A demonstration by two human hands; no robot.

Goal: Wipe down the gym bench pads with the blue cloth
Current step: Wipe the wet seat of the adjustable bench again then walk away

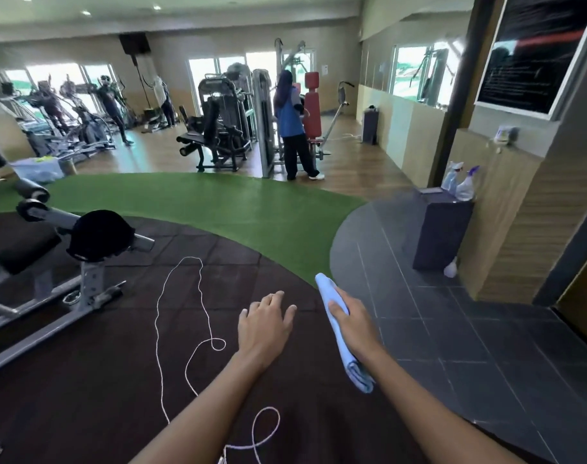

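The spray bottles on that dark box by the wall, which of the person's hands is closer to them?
Right. The right hand, gripping the blue cloth, sits below and left of the spray bottles; the empty left hand is farther left.

Bright windows (pixel 64 75) line the far wall beyond green turf (pixel 218 209) and dark rubber flooring (pixel 84 380).

Ahead of the right hand (pixel 354 324) gripping the blue cloth (pixel 344 333), the floor is open. The bench pad (pixel 27 249) and its steel frame (pixel 51 316) stand far left; a white cord (pixel 184 329) loops below.
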